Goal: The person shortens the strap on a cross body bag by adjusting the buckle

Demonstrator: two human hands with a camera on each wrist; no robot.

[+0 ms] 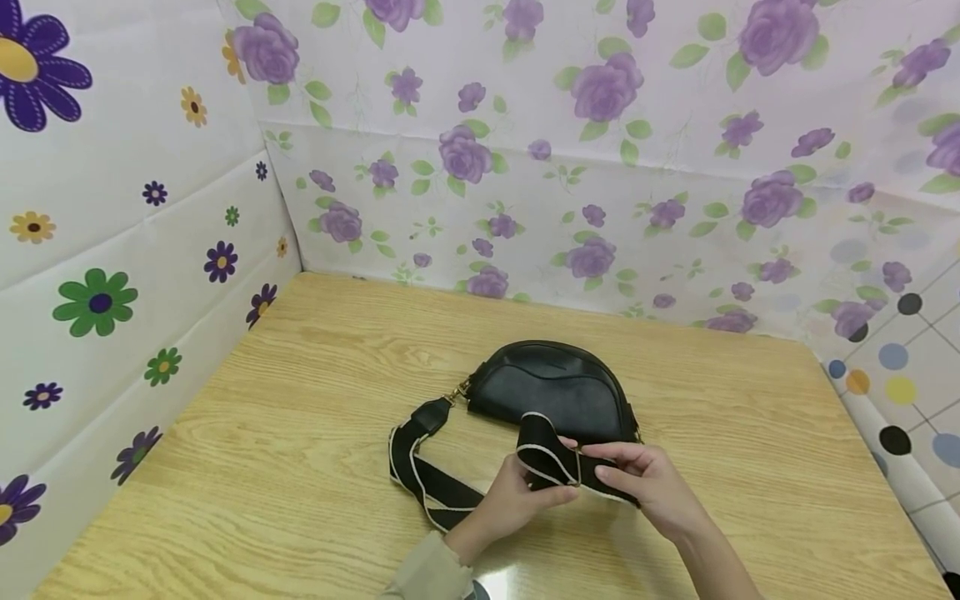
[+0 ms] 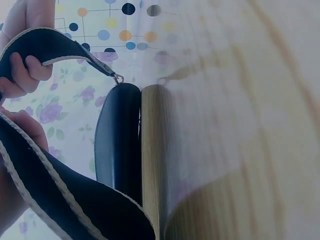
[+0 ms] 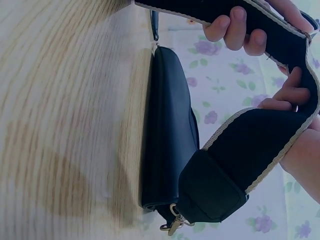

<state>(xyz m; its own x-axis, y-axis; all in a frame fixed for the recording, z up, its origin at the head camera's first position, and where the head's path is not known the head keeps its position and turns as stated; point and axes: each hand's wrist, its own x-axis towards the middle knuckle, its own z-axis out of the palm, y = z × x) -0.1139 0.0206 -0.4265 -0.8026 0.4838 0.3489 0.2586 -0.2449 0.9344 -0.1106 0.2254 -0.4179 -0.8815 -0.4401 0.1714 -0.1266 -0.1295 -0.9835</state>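
A black half-moon bag (image 1: pixel 551 387) lies on the wooden table, with a wide black strap (image 1: pixel 450 487) edged in white clipped to both its ends. Just in front of the bag, my left hand (image 1: pixel 517 496) pinches the strap beside its metal slider buckle (image 1: pixel 578 467). From the other side of the buckle, my right hand (image 1: pixel 651 483) holds the strap between thumb and fingers. A loop of strap stands up above the left hand. In the right wrist view, a gold clasp (image 3: pixel 175 222) joins the strap's leather end (image 3: pixel 212 187) to the bag.
The wooden table (image 1: pixel 300 375) reaches back to a wall sheet with purple roses (image 1: pixel 465 154). A daisy-patterned sheet (image 1: pixel 97 304) hangs on the left, and a dotted sheet (image 1: pixel 900 392) borders the right edge.
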